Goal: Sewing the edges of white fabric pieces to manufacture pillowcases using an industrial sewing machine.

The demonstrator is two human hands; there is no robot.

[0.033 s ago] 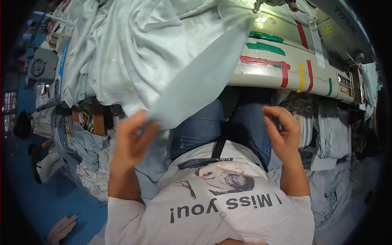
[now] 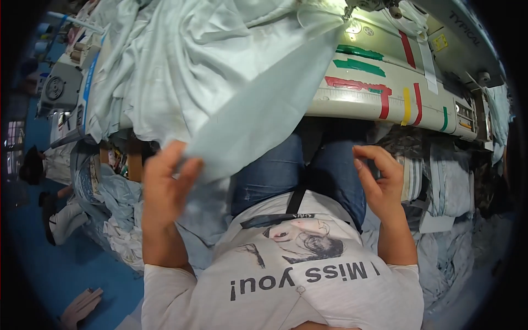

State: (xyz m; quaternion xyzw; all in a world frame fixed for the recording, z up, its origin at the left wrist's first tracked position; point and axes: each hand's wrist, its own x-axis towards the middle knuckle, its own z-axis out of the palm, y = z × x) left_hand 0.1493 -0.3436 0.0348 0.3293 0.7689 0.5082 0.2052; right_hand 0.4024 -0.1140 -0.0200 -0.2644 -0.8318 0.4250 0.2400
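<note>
A long, pale blue-green piece of fabric [image 2: 264,104] stretches from beneath the sewing machine's needle area [image 2: 347,15] down toward me. My left hand [image 2: 170,181], somewhat blurred, grips its near end between thumb and fingers, just off the table edge. Above my right thigh hovers my right hand [image 2: 381,179], its fingers loosely curved and the thumb slightly apart from the index finger. Nothing shows in it. More of the same pale cloth [image 2: 159,66] lies heaped in folds across the left of the machine table.
Red, yellow and green tape strips mark the machine bed [image 2: 363,99]. A grey box with a round fan grille [image 2: 55,88] stands at the far left. Bundles of cloth [image 2: 448,181] lie right of my legs, loose cloth [image 2: 118,192] left. Another person's hand [image 2: 82,308] shows at lower left.
My left hand has moved a little to the left, drawing the fabric's near end with it. The right hand stays almost where it was.
</note>
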